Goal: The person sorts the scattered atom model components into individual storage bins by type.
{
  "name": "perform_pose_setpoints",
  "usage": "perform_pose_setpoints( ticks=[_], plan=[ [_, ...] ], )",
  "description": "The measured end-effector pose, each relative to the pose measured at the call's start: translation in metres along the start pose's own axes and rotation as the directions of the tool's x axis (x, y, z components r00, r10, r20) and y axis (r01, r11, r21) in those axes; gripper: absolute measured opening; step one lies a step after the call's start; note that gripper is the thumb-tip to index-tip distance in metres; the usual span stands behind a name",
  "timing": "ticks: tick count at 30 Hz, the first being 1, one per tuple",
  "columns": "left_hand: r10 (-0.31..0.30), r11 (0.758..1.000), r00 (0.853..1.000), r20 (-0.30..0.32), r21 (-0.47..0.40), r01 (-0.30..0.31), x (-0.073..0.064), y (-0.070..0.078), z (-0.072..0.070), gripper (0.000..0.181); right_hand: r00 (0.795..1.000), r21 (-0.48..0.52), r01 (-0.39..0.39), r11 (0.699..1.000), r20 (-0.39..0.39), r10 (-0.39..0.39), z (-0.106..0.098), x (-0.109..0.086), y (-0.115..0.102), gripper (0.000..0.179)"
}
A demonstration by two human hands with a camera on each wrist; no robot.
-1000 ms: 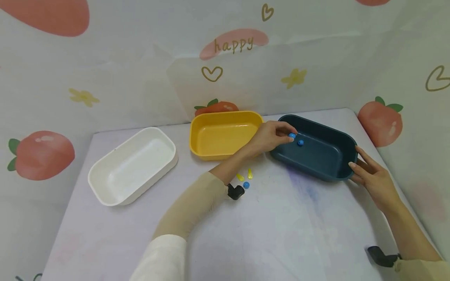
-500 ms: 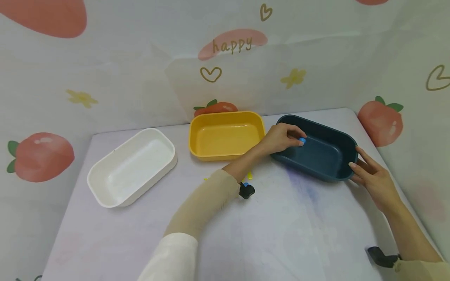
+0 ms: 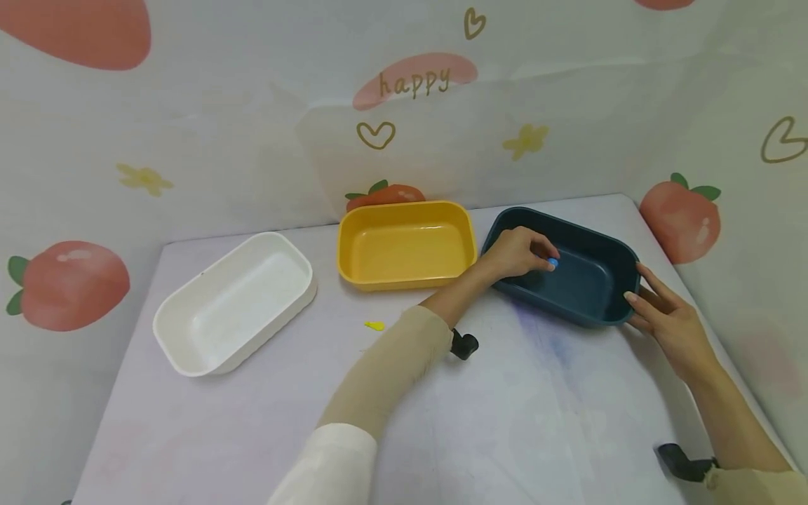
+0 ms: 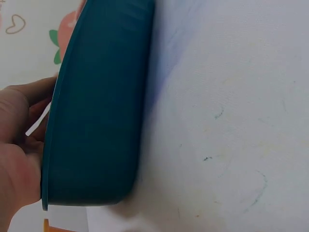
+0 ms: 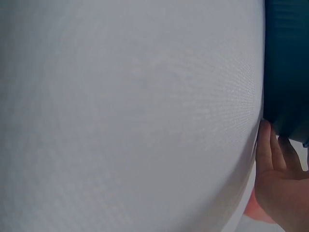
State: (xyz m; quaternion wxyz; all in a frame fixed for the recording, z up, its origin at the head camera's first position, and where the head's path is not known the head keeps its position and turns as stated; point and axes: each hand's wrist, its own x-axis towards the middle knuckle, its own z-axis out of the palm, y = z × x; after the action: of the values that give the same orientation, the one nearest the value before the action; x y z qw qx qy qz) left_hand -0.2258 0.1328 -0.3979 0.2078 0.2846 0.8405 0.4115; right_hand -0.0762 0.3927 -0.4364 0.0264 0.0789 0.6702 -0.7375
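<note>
My left hand (image 3: 519, 251) reaches over the dark blue basin (image 3: 593, 280), a blue bead (image 3: 553, 263) pinched at its thumb and fingertips. From the side, the left wrist view shows the basin's outer wall (image 4: 96, 111) with the left hand (image 4: 19, 140) at its rim. At the basin's right end, my right hand (image 3: 675, 330) holds it, thumb over the rim and fingers outside. Straight fingers (image 5: 265, 150) touch the basin's wall in the right wrist view. Part of the basin's inside is hidden by the left hand.
A yellow basin (image 3: 407, 280) stands at the back, close to the left forearm. Farther left lies a white basin (image 3: 233, 301). On the table, a small yellow piece (image 3: 374, 325) shows beside the left sleeve, which covers the spot near it. A printed cloth wall rises behind.
My left hand has moved right and slightly nearer, farther over the dark blue basin. Its forearm now covers the bead and yellow pieces seen earlier on the table. The right hand stays put.
</note>
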Motion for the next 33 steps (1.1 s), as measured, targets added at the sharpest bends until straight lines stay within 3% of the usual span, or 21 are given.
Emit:
perform_pose_setpoints(
  ticks=[16, 22, 28, 33],
  plan=[
    [-0.112, 0.980, 0.993, 0.028, 0.166, 0.106, 0.010, 0.002, 0.012, 0.011, 1.000, -0.035, 0.005, 0.999, -0.008, -0.005, -0.002, 0.000, 0.000, 0.064],
    [-0.155, 0.975, 0.981, 0.114, 0.180, 0.133, 0.018, 0.001, 0.013, 0.011, 1.000, -0.039, 0.002, 0.999, -0.011, -0.002, -0.003, 0.000, -0.001, 0.064],
    [-0.158, 0.980, 0.960, 0.233, 0.154, 0.125, 0.020, 0.001, 0.007, 0.009, 1.000, -0.033, -0.006, 0.999, -0.008, 0.005, -0.002, 0.001, 0.000, 0.063],
    [-0.166, 0.970, 0.952, 0.256, 0.217, 0.111, 0.021, -0.001, 0.007, 0.011, 1.000, -0.030, -0.006, 1.000, -0.011, 0.006, 0.000, 0.001, 0.001, 0.063]
  ],
)
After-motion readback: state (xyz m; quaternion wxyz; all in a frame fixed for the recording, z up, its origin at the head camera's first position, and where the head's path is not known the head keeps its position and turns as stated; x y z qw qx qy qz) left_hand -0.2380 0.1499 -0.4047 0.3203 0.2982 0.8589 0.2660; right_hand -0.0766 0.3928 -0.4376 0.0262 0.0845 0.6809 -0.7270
